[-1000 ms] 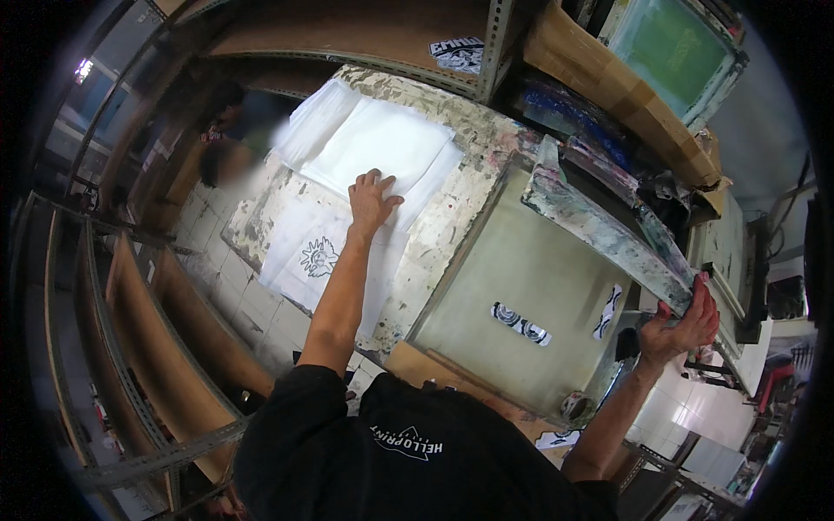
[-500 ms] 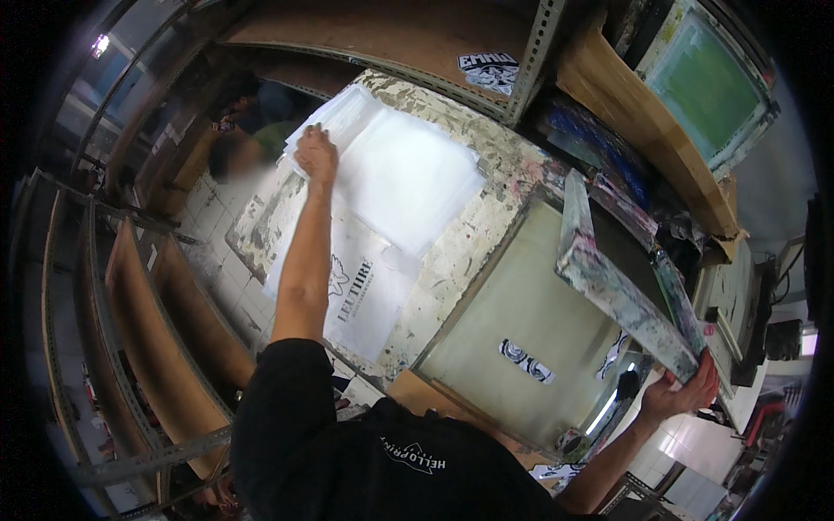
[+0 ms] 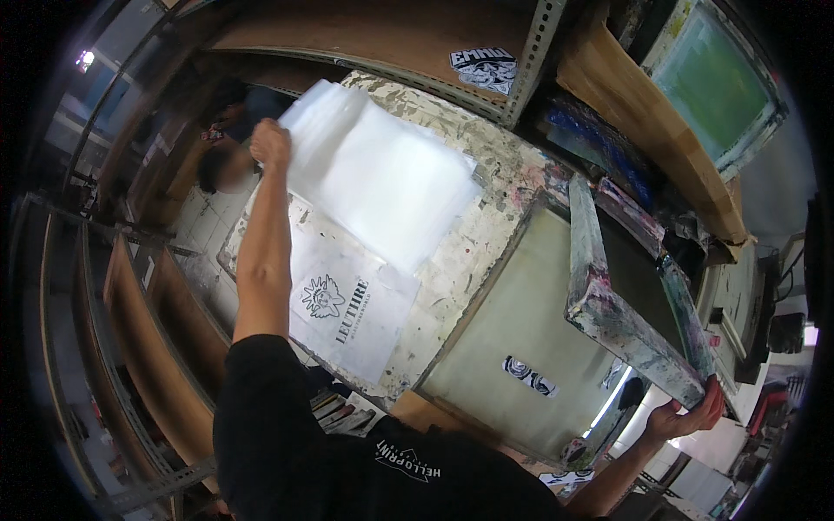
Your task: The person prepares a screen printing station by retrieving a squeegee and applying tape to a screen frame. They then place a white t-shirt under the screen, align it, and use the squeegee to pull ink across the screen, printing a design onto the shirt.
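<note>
My left hand (image 3: 271, 144) is closed at the left edge of a stack of white sheets (image 3: 391, 174), pinching the edge of the top sheet or sheets. The paper bends up near that side. Just below the stack, a sheet with a printed design (image 3: 352, 317) of a crowned head and lettering lies on the paint-stained table (image 3: 452, 252). With my right hand (image 3: 686, 419) I grip the near corner of a paint-smeared screen printing frame (image 3: 638, 343). It stands tilted over a pale glass panel (image 3: 495, 321), which is set beside the table.
Wooden shelves (image 3: 161, 339) stand at the left, and a metal-edged shelf (image 3: 373, 30) spans the back. Cardboard (image 3: 651, 122) and a green screen (image 3: 717, 91) lean at the back right. A black-and-white print piece (image 3: 528, 376) lies on the glass. Another person (image 3: 228, 165) is low beyond the table's left side.
My left hand has moved left, drawing the paper's edge with it and baring more of the printed sheet. My right hand and the frame have shifted slightly down and right in the picture.
</note>
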A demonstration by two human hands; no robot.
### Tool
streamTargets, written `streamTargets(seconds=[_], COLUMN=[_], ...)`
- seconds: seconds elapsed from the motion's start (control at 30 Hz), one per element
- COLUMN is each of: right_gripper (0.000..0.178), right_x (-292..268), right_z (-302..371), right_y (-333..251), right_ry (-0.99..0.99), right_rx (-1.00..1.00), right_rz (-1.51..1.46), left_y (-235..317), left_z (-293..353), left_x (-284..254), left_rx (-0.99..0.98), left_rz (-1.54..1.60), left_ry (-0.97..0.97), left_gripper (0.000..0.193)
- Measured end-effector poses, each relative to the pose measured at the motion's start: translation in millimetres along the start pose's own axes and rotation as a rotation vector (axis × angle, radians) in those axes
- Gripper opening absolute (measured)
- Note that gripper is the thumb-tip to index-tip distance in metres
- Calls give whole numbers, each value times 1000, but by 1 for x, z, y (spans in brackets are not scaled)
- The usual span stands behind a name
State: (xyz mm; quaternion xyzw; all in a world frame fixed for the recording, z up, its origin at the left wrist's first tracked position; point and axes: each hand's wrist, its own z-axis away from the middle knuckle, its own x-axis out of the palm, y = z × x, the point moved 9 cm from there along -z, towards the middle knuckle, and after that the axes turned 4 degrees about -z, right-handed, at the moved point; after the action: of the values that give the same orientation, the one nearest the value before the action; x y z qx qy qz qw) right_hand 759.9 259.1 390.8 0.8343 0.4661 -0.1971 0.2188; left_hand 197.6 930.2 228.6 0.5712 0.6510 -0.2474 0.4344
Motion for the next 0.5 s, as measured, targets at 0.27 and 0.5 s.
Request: streamTargets(seconds=[0.27,0.5], right_gripper=[74,73], right_x=[-1,0], right_z=[-6,-2], right_y=[-1,0], right_ry=[-3,-12], right_rx=[-13,-11], right_rz=[-2,-17], left_y=[30,56], left_z=[-75,-104], left_x=[-104,-189], left_rx=[102,213], left_rz=[-3,63], left_ry=[135,467], left_gripper=[18,18])
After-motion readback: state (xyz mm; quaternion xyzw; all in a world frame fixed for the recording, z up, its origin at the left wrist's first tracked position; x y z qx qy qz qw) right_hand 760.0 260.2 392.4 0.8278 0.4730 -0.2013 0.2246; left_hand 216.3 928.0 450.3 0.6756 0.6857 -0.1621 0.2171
